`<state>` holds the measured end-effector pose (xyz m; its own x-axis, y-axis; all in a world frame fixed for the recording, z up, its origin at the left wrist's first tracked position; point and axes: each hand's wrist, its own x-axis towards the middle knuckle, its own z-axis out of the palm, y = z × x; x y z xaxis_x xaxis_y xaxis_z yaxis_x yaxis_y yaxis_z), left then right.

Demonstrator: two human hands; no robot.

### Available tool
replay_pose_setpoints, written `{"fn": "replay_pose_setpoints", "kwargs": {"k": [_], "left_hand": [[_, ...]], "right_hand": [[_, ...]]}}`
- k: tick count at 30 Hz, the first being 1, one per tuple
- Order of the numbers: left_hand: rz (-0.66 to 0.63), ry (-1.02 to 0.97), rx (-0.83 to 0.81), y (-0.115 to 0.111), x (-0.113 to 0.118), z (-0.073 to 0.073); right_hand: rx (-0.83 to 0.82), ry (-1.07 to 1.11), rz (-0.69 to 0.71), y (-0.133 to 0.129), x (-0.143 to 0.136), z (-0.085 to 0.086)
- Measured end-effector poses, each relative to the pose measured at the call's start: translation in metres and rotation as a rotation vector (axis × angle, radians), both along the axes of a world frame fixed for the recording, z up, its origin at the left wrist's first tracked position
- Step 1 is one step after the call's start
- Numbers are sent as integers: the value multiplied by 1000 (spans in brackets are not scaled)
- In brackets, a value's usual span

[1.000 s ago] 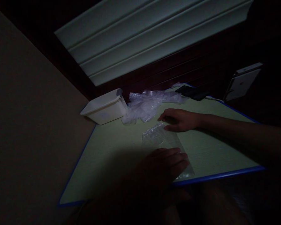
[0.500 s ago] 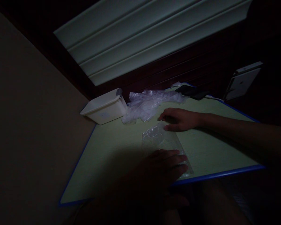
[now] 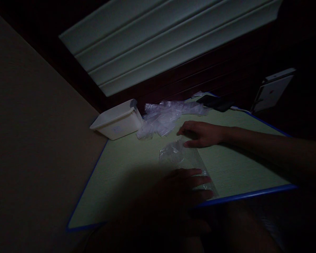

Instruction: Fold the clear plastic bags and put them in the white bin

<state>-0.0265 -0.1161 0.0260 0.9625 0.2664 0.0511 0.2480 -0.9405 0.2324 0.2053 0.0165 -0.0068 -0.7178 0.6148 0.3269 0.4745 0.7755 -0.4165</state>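
A clear plastic bag (image 3: 191,158) lies flat on the light green table (image 3: 242,158), near its front edge. My left hand (image 3: 191,184) rests over the near part of the bag with its fingers stretched out and apart; the rest of that hand is lost in deep shadow. At the bag's far end is my right hand (image 3: 200,134), its thumb by the bag's top edge and its curved fingers apart from the thumb. Nothing shows between them. Behind the bag a loose heap of similar clear bags (image 3: 162,117) spreads across the back of the table.
A white plastic bin (image 3: 118,123) stands at the back left, beside the heap. Dark flat objects (image 3: 216,103) lie at the back right. Blue edging (image 3: 252,194) runs round the table. A wall (image 3: 42,116) rises on the left. The scene is very dim.
The fingers of my left hand have spread slightly on the bag. My right hand has hardly moved, and the bag stays in place.
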Motion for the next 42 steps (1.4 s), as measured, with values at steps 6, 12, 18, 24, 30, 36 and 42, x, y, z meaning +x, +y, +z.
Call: {"fn": "replay_pose_setpoints", "kwargs": {"k": [6,12,18,24,30,36,42], "left_hand": [[7,24,-7,-2,-1,3],[3,12,-9,-2,-1,1],[-2,21,-22,-3,0,4],[15,-1,-58,-5,1,7],[27,-68,-104,-3,1,-4],[46,-136,-185,0,-2,-6],[250,-317,-37,37,-9,-3]], "right_hand": [[-17,-12,-15,-2,-1,3],[-20,-22,-33,-4,-3,4],[-25,-18,-24,-4,-1,5],[-28,-11,-37,-4,-3,6],[1,-46,-55,-5,-7,4],[3,-48,-58,-5,-5,2],[11,-25,-44,-4,-4,0]]}}
